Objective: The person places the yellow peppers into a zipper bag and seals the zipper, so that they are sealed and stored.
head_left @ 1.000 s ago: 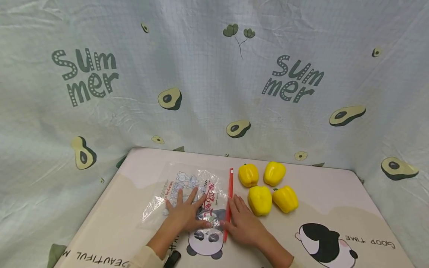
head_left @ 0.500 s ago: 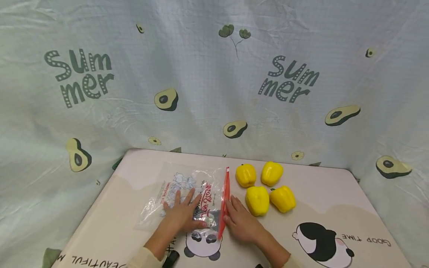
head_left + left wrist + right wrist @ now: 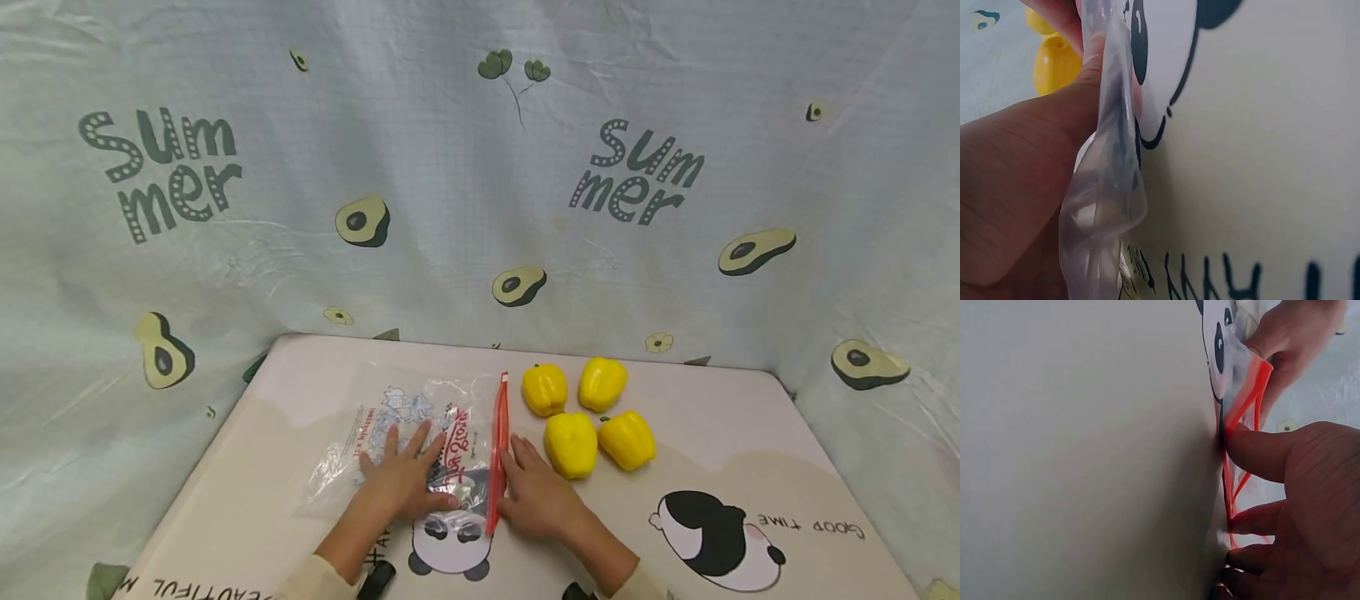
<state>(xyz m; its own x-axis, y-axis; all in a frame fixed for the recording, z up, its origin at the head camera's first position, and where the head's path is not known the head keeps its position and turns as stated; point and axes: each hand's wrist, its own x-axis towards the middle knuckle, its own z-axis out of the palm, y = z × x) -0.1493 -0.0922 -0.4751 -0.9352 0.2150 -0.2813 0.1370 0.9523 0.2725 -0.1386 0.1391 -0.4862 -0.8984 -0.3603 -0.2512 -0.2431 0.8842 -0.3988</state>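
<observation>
A clear plastic bag (image 3: 337, 467) with red and blue print lies flat on the table, its red zip edge (image 3: 498, 450) on the right side. My left hand (image 3: 397, 483) rests on the bag with fingers spread; in the left wrist view the hand (image 3: 1016, 181) is beside the crumpled film (image 3: 1100, 212). Against the red edge lies my right hand (image 3: 542, 496), fingers extended. The right wrist view shows its thumb and fingertips touching the red strip (image 3: 1250, 394), whose two sides stand apart at one end.
Several yellow bell peppers (image 3: 572, 446) stand right of the bag on the printed table cover (image 3: 720, 433). A black object (image 3: 377, 578) is by the left wrist, another (image 3: 576, 592) by the right. Behind hangs a patterned curtain (image 3: 435, 167).
The red edge looked like a narrow strip under the right fingertips and thumb; it now appears wider, with the right hand along its outer side. The whole head view has shifted slightly.
</observation>
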